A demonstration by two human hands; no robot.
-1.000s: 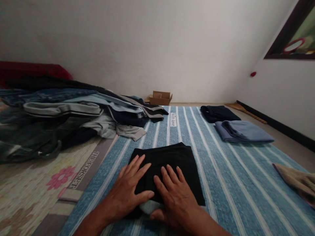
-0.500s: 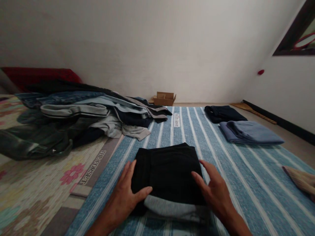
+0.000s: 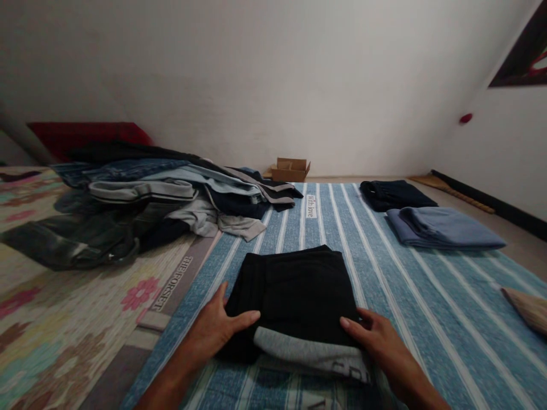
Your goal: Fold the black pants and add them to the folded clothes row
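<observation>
While open, hands [image 3: 216, 330] [image 3: 378, 341] touch folded black garment [image 3: 294, 296] (grey edge [image 3: 307, 350]).

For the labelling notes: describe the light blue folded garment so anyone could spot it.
On the striped blue mat, look toward the far right side, where two folded garments lie one behind the other. The light blue garment is the nearer one, and it is far paler than the navy garment behind it or the black bundle mid-mat.

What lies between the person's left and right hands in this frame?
In the head view, a folded black garment lies between the left hand and the right hand, with grey fabric showing along its near edge.
</observation>
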